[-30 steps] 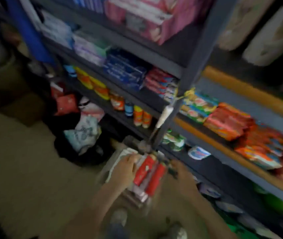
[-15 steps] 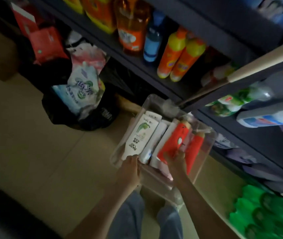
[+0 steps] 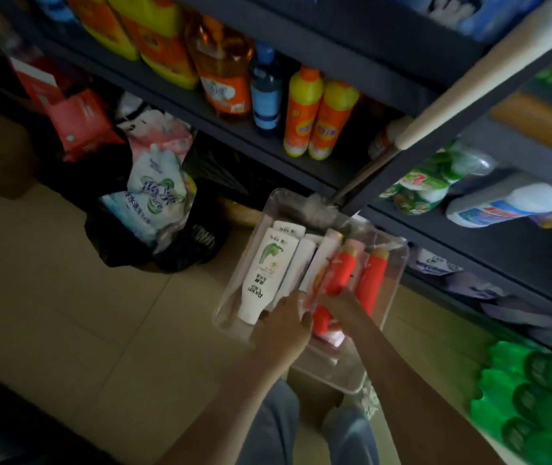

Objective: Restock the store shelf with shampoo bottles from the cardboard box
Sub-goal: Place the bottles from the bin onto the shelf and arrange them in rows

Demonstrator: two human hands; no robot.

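in the bin (image 3: 397, 283) on the floor (image 3: 100, 313) we see bottles lying flat, long axes running toward the shelf (image 3: 180, 107). the red bottle (image 3: 340, 270) points its cap shelfward; our right hand (image 3: 341, 305) curls its fingers round it. our left hand (image 3: 284, 325) rests on the white bottle (image 3: 264, 273); its fingers' state we cannot tell.

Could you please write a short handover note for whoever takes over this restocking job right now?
Left hand: rests on the near ends of the white bottles; whether it grips one is unclear.
Right hand: appears to grip a red bottle.
Things: the white and red bottles all lie in a clear bin low down in front of the shelf.
Done: no bottle is lifted out of the bin yet.
Left: lift each bottle out and stand it on the shelf.
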